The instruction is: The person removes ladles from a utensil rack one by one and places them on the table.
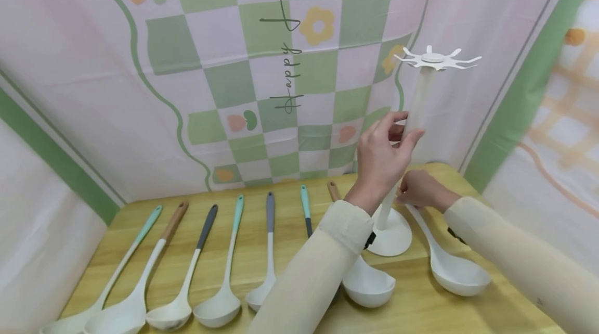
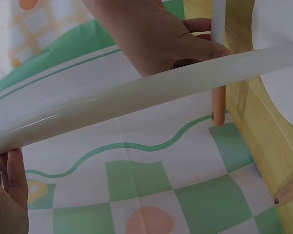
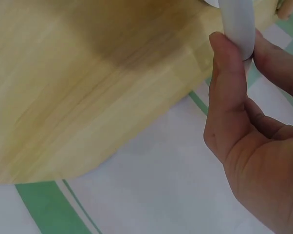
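Observation:
A white utensil stand (image 1: 388, 240) has a round base on the table, a post (image 2: 137, 95) and a ring of hooks (image 1: 435, 58) on top. Around the upper post curl the fingers and thumb of my left hand (image 1: 383, 154). My right hand (image 1: 423, 188), low behind the post, pinches a white ladle (image 1: 460, 274) by its handle (image 3: 236, 29). The left wrist view shows this handle's brown end (image 2: 218, 105) past the fingers. The ladle's bowl is at the right; whether it touches the table I cannot tell.
Several ladles and spoons with green, brown and grey handles lie in a row on the wooden table (image 1: 117, 219). A white ladle (image 1: 369, 287) lies close to the stand's base, partly behind my left forearm. A checked cloth (image 1: 276, 79) hangs behind the table.

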Motion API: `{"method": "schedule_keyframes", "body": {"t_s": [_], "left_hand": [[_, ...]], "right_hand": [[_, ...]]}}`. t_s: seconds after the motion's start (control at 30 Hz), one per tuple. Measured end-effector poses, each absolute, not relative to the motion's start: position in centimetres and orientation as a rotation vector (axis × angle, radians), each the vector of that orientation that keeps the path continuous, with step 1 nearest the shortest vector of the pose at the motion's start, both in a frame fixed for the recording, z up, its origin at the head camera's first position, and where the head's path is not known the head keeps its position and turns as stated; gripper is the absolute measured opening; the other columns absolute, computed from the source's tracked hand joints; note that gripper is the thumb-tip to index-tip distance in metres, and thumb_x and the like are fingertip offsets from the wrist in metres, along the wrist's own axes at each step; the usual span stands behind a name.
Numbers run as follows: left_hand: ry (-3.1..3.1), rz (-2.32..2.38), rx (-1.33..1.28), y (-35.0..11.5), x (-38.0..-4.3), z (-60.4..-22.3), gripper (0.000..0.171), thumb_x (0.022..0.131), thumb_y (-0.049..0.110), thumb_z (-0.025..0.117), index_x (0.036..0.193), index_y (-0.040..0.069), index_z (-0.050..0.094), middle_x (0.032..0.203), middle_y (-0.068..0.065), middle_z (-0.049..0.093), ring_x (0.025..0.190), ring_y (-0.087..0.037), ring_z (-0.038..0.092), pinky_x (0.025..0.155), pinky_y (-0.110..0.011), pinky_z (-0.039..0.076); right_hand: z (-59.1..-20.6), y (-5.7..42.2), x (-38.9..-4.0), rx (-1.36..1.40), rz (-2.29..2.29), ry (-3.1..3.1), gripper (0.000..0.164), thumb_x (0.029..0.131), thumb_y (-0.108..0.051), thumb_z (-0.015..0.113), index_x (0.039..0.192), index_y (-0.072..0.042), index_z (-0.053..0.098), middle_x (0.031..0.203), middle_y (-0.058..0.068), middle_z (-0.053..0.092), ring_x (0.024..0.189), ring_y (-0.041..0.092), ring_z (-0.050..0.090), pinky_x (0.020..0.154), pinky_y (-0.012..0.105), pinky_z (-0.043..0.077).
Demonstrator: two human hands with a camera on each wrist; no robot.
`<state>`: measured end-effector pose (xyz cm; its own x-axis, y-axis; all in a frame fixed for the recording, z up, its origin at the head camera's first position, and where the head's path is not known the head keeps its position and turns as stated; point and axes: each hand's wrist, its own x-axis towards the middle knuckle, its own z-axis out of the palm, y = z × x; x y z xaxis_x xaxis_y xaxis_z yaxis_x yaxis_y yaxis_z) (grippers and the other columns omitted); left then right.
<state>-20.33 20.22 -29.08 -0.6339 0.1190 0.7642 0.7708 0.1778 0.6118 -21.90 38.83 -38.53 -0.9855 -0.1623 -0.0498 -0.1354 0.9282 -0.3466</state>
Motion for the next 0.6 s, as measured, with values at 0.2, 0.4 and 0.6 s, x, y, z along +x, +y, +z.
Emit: {"method": "schedule_keyframes", "body": {"t_s": [0.2,0.4,0.6], "left_hand": [[-1.919,-1.465,-0.827,20.1,-20.3,-29.1,0.031,0.095,0.023,0.081,0.121,0.008,0.072,0.095,-0.005,0.079,0.084,-0.006,0.076,0.075,0.000,0.053],[-1.934,-1.452,-0.823,20.1,-20.2,-29.2,0.031,0.096,0.024,0.080,0.122,0.009,0.072,0.096,-0.004,0.079,0.084,-0.004,0.076,0.076,-0.001,0.054],[-1.948,-1.450,-0.832,20.0,-20.0,-29.2,0.031,0.097,0.024,0.079,0.123,0.009,0.072,0.098,-0.004,0.079,0.085,-0.004,0.076,0.076,0.000,0.053]], "right_hand": [[-39.6,38.6,-22.4,-0.233,-0.547,2.991,0.039,0.080,-0.017,0.080,0.052,-0.016,0.053,0.044,-0.010,0.049,0.041,0.007,0.049,0.046,0.023,0.040],[-40.0,38.4,-22.5,-0.227,-0.510,2.992,0.038,0.080,-0.020,0.081,0.053,-0.016,0.056,0.044,-0.010,0.052,0.041,0.006,0.051,0.047,0.022,0.040],[-40.1,38.4,-22.6,-0.217,-0.540,2.956,0.027,0.084,-0.024,0.082,0.070,-0.011,0.062,0.054,-0.004,0.059,0.046,0.010,0.054,0.049,0.024,0.044]]}}
